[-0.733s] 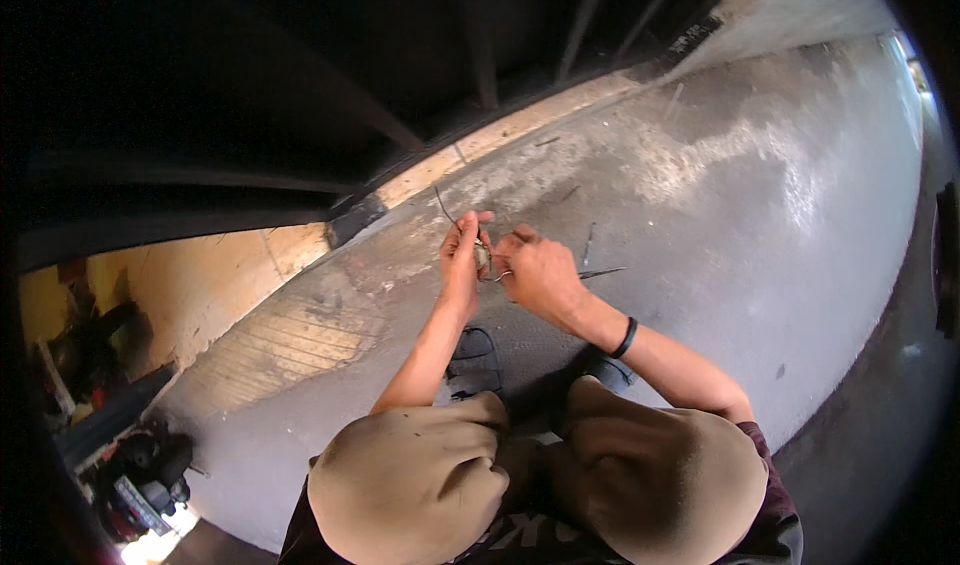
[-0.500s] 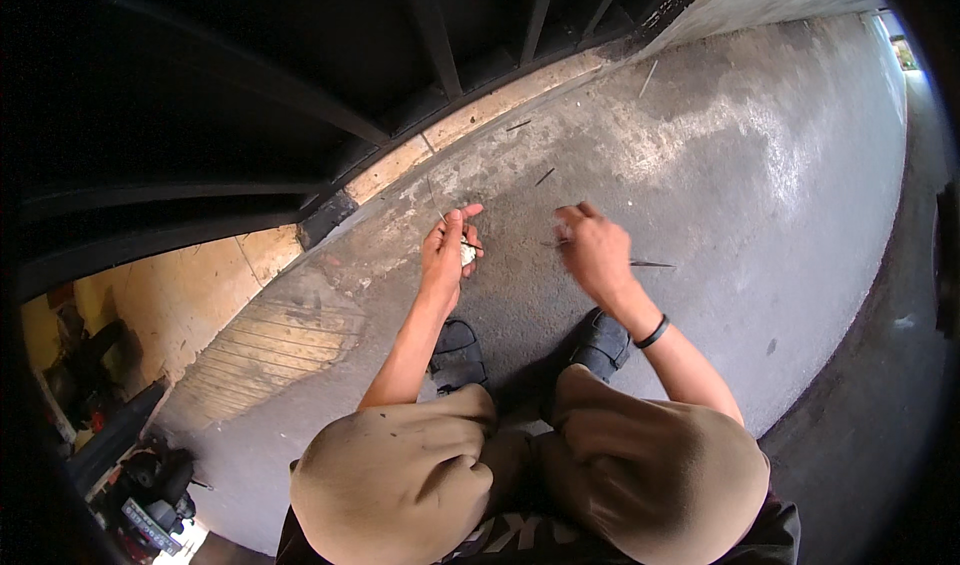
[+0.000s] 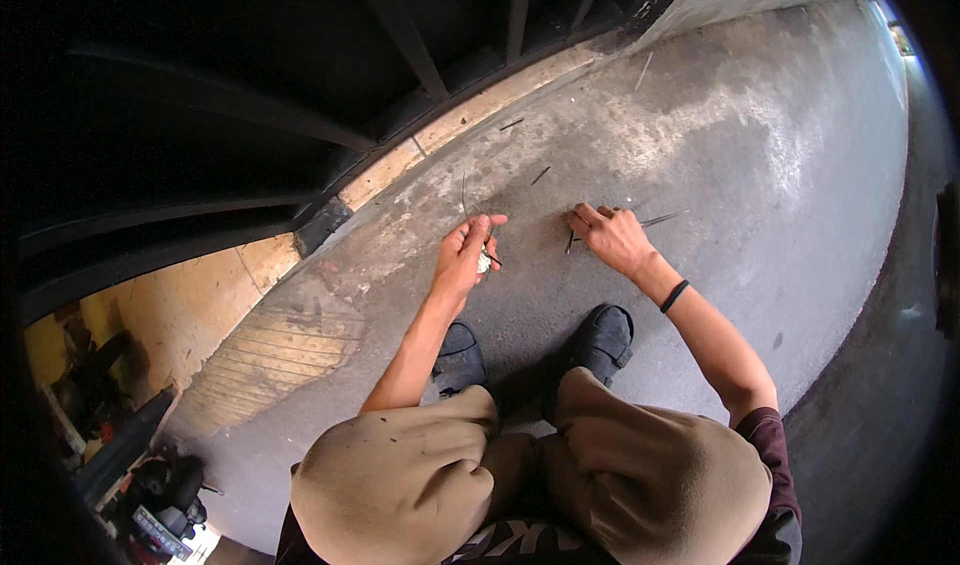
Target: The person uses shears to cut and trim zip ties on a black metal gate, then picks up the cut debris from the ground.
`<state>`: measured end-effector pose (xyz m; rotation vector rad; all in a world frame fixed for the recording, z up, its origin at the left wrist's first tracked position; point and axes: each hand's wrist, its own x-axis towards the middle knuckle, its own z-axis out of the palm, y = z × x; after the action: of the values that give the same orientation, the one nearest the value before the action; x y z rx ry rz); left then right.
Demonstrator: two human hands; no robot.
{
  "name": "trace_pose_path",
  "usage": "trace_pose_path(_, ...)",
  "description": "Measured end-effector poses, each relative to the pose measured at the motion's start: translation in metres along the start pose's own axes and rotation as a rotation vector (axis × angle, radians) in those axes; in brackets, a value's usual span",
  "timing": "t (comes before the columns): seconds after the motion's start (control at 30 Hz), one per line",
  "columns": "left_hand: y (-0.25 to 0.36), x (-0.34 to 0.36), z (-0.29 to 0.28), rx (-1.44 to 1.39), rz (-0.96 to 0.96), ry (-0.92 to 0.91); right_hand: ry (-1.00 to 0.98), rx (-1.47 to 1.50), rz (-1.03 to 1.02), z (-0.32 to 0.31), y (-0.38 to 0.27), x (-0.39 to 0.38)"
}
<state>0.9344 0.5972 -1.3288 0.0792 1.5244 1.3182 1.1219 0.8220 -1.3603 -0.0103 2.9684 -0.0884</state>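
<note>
My left hand (image 3: 466,248) is closed around a small crumpled whitish lump (image 3: 484,263). A thin dark strand (image 3: 464,193) rises from its fingers, and a short dark piece sticks out beside the lump. To the right, my right hand (image 3: 612,237) is low over the concrete floor, fingers bent together. A slender dark pointed thing (image 3: 664,219), seemingly two-pronged, shows on its far right side, and a short dark end (image 3: 571,243) shows below its fingertips. The fingers hide the middle, so its kind cannot be made out. The hands are apart.
Short dark sticks (image 3: 541,175) and a pale thin stick (image 3: 644,71) lie on the concrete floor (image 3: 700,325). A black barred gate (image 3: 400,45) stands along a tiled ledge (image 3: 375,180). My dark sandals (image 3: 604,343) are below my hands. A motorbike (image 3: 165,510) is at lower left.
My right hand has moved slightly away from me and right, the slender dark thing shifting with it. My left hand has moved a little right, still holding the whitish lump.
</note>
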Motion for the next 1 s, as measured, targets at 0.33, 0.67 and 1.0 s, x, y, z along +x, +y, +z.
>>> trace_pose_path(0.33,-0.006,-0.003,-0.002,0.018,-0.025,-0.007,-0.075,-0.049,0.063,-0.017,-0.003,0.010)
trace_pose_path(0.67,-0.008,0.002,0.005,0.052,0.281,0.072,0.199,0.922,0.176,-0.064,-0.050,0.069)
trace_pose_path(1.0,0.002,-0.029,-0.031,-0.146,0.159,0.073,0.304,0.035,0.188,-0.013,0.025,0.152)
